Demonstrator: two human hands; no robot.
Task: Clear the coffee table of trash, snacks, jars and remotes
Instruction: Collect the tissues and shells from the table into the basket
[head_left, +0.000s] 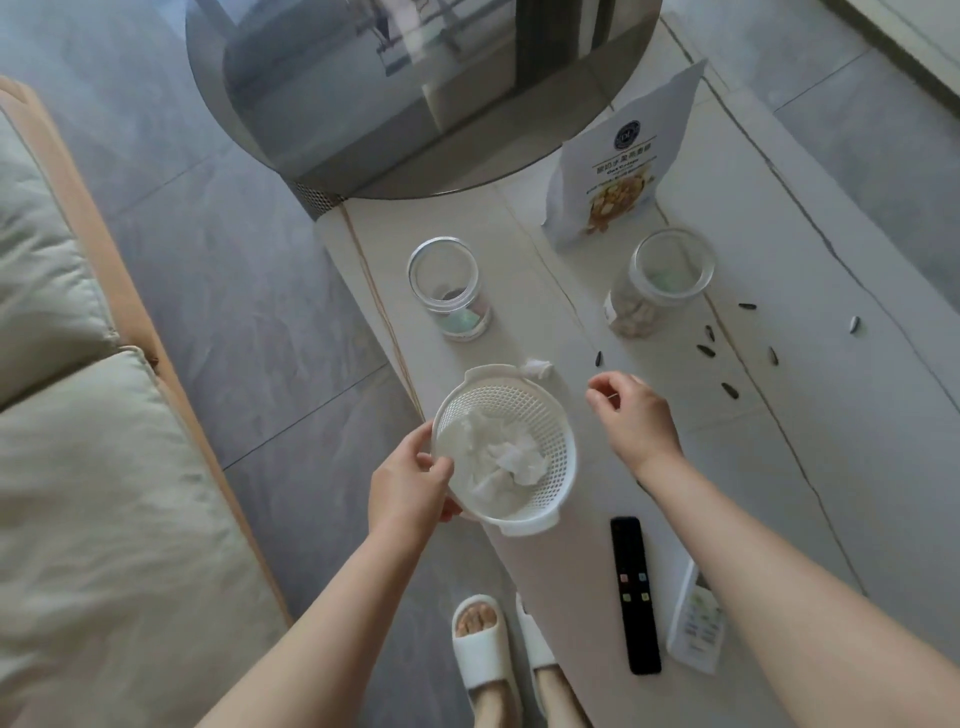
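Left hand (410, 480) grips the basket (563, 457) rim. Right hand (631, 415) fingers look pinched together, contents unclear. Probably best: bring the basket beneath them, then gather the seeds (706, 349) beyond.

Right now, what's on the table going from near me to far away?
Black remote control → white perforated plastic basket → clear glass jar with dark bits → white stand-up snack bag → round dark glass tabletop.
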